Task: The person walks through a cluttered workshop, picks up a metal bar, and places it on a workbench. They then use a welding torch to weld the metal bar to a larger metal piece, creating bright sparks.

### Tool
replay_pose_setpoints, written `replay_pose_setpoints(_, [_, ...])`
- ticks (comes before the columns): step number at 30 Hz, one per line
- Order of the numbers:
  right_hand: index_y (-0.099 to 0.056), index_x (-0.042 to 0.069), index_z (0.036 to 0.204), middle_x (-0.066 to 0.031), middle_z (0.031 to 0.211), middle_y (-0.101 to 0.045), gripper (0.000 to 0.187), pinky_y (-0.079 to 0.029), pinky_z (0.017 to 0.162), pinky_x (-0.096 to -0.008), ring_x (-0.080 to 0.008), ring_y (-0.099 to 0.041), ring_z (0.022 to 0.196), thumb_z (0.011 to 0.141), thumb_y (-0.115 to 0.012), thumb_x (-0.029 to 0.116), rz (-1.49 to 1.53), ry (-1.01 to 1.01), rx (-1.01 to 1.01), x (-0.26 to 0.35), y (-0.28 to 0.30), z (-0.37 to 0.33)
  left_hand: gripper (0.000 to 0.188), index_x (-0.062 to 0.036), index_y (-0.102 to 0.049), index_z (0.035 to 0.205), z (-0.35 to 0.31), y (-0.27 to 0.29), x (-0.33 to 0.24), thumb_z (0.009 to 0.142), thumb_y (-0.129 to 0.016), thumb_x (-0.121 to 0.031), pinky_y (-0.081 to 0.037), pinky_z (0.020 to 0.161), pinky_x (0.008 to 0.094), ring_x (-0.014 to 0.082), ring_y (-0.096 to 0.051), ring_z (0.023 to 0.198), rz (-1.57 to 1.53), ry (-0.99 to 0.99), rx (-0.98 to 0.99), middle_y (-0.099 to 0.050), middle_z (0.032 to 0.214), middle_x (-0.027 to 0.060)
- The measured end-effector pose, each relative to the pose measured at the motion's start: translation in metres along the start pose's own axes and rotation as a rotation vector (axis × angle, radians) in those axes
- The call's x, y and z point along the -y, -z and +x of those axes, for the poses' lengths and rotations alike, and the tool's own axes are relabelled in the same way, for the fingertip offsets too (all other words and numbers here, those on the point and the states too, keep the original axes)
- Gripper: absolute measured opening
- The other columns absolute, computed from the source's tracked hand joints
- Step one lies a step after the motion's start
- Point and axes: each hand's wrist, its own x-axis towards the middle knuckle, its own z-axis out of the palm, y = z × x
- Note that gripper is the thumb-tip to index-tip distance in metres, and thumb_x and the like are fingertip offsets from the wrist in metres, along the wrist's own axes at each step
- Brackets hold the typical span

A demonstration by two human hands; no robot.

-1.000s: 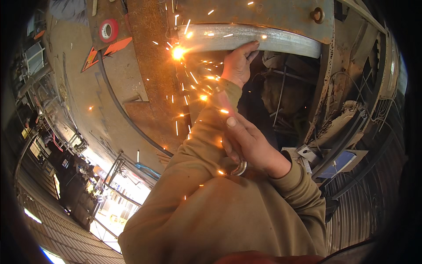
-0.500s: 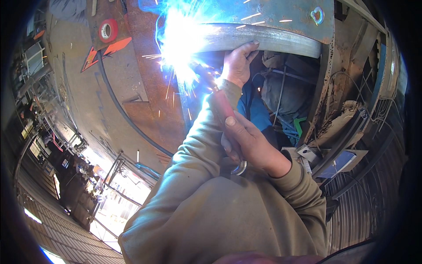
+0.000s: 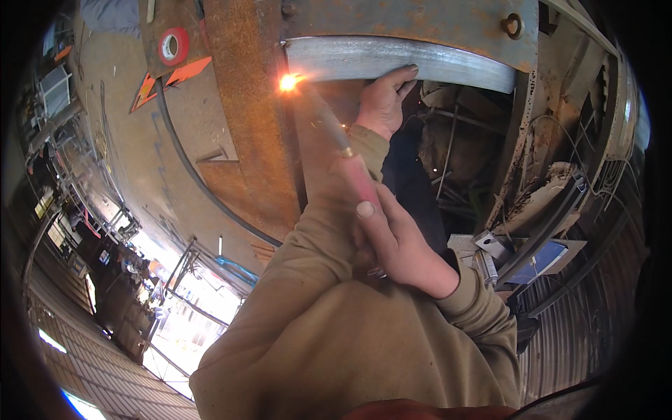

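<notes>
My left hand [image 3: 381, 98] grips the lower edge of a shiny, bare metal bar [image 3: 406, 59], its thumb on the front face and the other fingers partly hidden behind. My right hand [image 3: 409, 248] is wrapped round the red handle of a welding torch [image 3: 358, 180], below my left wrist. The torch nozzle slants up and left to an orange glow [image 3: 288, 82] just under the bar's left end, where it meets a rusty steel plate [image 3: 255, 140]. Along the bar's upper side runs a greyish, rust-spotted plate [image 3: 413, 21].
A red tape roll [image 3: 173, 47] lies at the upper left beside an orange arrow-shaped piece [image 3: 185, 72]. A black cable [image 3: 185, 164] curves across the metal surface. At right stand a rusty upright beam [image 3: 521, 140] and an open box [image 3: 539, 259].
The blinding blue-white arc and its spray of sparks have died down to a small orange glow, and haze hangs by the torch. Both hands keep nearly the same places.
</notes>
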Motion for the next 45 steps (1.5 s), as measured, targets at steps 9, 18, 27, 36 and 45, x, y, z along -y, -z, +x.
replay_pose_setpoints(9, [-0.046,0.006,0.145,0.0002,0.069,-0.053,0.056,-0.040,0.049,-0.0239,-0.0077,-0.049,0.053,0.111,-0.044,0.050,0.160,-0.133,0.097,0.006,0.011,0.004,0.015,-0.0064,-0.071,0.106,0.000,0.001,0.000,0.091,-0.070,-0.003,-0.048,0.109,0.0459,0.0212,-0.068,0.110,0.010,0.016,0.005,-0.073,0.108,0.0060])
replay_pose_setpoints(18, [-0.047,0.006,0.142,0.0001,0.073,-0.054,0.058,-0.038,0.048,-0.0236,-0.0068,-0.048,0.053,0.109,-0.044,0.055,0.218,-0.161,0.122,-0.001,0.010,0.010,0.028,-0.0016,-0.066,0.119,0.003,0.004,0.002,0.092,-0.068,-0.004,-0.048,0.109,0.0478,0.0248,-0.066,0.115,0.012,-0.002,-0.001,-0.070,0.116,0.0100])
replay_pose_setpoints(27, [-0.042,0.006,0.149,-0.0014,0.076,-0.057,0.061,-0.042,0.052,-0.0233,-0.0076,-0.052,0.057,0.110,-0.044,0.052,0.216,-0.180,0.128,0.005,0.015,0.003,0.015,-0.0048,-0.069,0.106,-0.001,-0.001,0.000,0.092,-0.070,-0.004,-0.048,0.109,0.0469,0.0214,-0.067,0.111,0.018,-0.026,0.003,-0.072,0.109,0.0065])
replay_pose_setpoints(36, [-0.042,0.005,0.149,-0.0003,0.074,-0.053,0.065,-0.040,0.049,-0.0237,-0.0070,-0.049,0.055,0.108,-0.046,0.056,0.224,-0.160,0.132,0.001,0.012,0.009,0.017,-0.0052,-0.069,0.107,0.001,-0.001,0.004,0.090,-0.069,-0.003,-0.046,0.111,0.0489,0.0236,-0.067,0.112,-0.011,-0.011,-0.051,-0.071,0.109,0.0080])
replay_pose_setpoints(45, [-0.042,0.006,0.152,0.0001,0.075,-0.055,0.063,-0.041,0.052,-0.0238,-0.0076,-0.051,0.057,0.109,-0.046,0.053,0.243,-0.206,0.130,0.003,0.013,0.006,0.024,-0.0074,-0.067,0.113,-0.003,-0.005,0.004,0.089,-0.073,-0.006,-0.043,0.112,0.0474,0.0210,-0.066,0.115,-0.032,0.001,-0.041,-0.071,0.114,0.0041])
